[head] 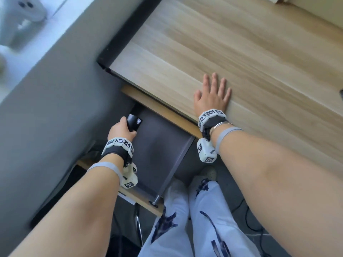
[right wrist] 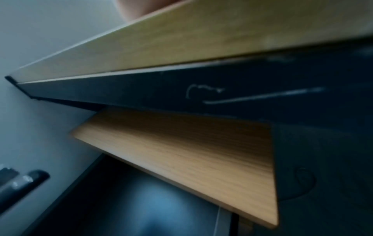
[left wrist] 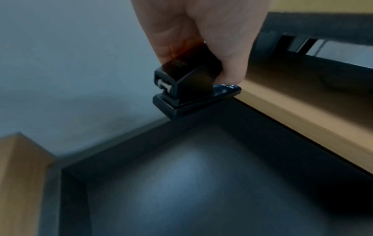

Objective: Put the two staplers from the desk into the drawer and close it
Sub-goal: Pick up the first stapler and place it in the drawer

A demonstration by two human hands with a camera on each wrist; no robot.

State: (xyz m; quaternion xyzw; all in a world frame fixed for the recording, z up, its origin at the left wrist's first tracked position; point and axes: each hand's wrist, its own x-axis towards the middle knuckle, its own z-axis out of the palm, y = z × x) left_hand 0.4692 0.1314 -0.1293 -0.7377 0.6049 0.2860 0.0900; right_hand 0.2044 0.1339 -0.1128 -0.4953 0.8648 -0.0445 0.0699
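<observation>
My left hand (head: 121, 129) grips a black stapler (head: 134, 122) and holds it over the far left corner of the open dark grey drawer (head: 159, 145). In the left wrist view the stapler (left wrist: 187, 83) hangs nose down, just above the drawer's back corner, with my fingers (left wrist: 230, 52) curled round its top. The drawer floor (left wrist: 181, 183) below looks bare. My right hand (head: 213, 95) lies flat, fingers straight, on the front edge of the wooden desk (head: 232, 52). A second stapler is not in sight.
The drawer's wooden front (head: 141, 199) juts toward my legs (head: 194, 210). A grey wall (head: 46, 108) runs along the left of the desk. A dark object (head: 341, 94) sits at the desk's right edge. Cables lie on the floor (head: 246, 219).
</observation>
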